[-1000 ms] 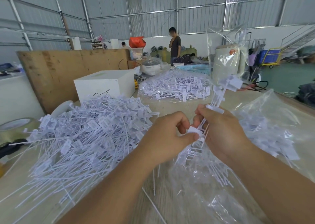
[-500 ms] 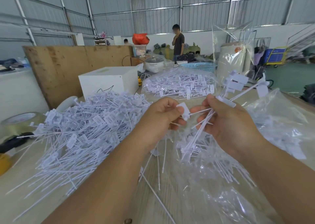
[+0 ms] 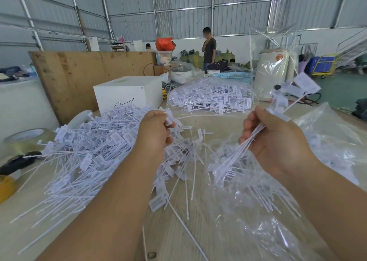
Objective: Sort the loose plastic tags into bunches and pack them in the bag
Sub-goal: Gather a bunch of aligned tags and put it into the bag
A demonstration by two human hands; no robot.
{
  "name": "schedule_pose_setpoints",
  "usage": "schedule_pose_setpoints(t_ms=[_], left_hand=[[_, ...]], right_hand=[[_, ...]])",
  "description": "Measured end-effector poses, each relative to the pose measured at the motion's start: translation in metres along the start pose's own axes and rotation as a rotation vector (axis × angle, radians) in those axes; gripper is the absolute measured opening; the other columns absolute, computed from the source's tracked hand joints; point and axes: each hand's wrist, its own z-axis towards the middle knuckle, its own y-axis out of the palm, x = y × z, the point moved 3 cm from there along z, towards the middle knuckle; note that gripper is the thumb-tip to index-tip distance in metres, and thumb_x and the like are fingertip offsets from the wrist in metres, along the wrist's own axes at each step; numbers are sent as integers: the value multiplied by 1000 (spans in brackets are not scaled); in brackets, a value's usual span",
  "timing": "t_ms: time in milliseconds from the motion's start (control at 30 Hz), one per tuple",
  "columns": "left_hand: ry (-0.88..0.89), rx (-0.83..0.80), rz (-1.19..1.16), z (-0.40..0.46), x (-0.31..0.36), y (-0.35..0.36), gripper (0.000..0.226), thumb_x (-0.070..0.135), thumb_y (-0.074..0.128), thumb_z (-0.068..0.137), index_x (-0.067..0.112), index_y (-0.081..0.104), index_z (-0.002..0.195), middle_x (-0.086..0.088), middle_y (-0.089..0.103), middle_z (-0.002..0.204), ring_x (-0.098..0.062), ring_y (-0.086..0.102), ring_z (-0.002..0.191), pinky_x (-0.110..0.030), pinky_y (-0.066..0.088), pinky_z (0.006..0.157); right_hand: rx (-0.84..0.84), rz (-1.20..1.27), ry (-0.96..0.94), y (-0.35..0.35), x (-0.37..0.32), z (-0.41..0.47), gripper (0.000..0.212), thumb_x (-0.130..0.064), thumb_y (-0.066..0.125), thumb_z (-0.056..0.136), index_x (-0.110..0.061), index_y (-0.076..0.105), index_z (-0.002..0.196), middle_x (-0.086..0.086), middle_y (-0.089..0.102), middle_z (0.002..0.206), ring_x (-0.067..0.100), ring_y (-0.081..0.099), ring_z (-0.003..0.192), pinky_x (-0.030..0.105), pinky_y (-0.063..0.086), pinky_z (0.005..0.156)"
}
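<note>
Left hand (image 3: 156, 133): fingers curled, pinching the head of a single tag (image 3: 208, 116) above the table.
Right hand (image 3: 278, 141): fingers closed round a bunch of tags (image 3: 282, 109), heads fanned up.
Loose tags (image 3: 89, 149): heaped at left on the table (image 3: 198, 231).
Clear bag (image 3: 258, 211): lies below the right hand, tags inside.

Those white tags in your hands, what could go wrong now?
The bunch of tags in the right hand fans out loosely, so some might slip from the grip. The single tag pinched by the left hand arcs long and could snag the loose pile. Strays near the clear bag may get mixed in unsorted.
</note>
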Motion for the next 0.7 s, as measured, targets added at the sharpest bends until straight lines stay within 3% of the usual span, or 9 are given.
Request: schedule_pose_setpoints(t_ms=[100,200,400,467,567,700], left_hand=[[-46,14,38,4,4,-4,31,-8,32,83,14,42,64,-1,34,55,-13,20,46,-23,21,52],[-44,-16,119,0,6,4,31,-4,39,90,14,47,66,-1,36,55,-12,24,39,-23,24,52],[280,-86,171,-3,5,6,29,8,49,92,22,64,71,10,45,49,-7,36,38,-21,32,47],[414,-81,241,-7,6,10,28,15,51,96,26,65,75,14,46,48,-9,41,43,-23,36,48],[664,-3,321,-18,13,12,26,24,48,100,33,60,79,20,51,52,0,44,49,-13,36,48],[706,-107,180,-28,17,20,21,25,46,103,33,62,92,19,53,62,-2,49,56,-20,42,52]], right_hand=[[-54,-162,39,2,3,0,31,-19,51,99,-8,57,72,6,50,60,17,42,47,29,43,46],[-150,-282,87,8,11,-3,30,-18,49,100,-5,61,75,7,47,56,16,37,42,27,39,42],[-319,-475,143,16,15,-8,28,-22,60,93,-11,65,68,4,40,51,15,31,43,26,33,41],[-393,-563,163,20,17,-12,21,-25,66,86,-13,68,69,4,39,52,14,32,43,25,34,43],[-507,-640,178,27,20,-17,22,-30,65,87,-12,72,76,1,39,52,13,34,44,25,36,45],[-584,-682,133,37,26,-22,28,-26,63,92,0,67,81,1,39,51,13,36,44,27,37,48]])
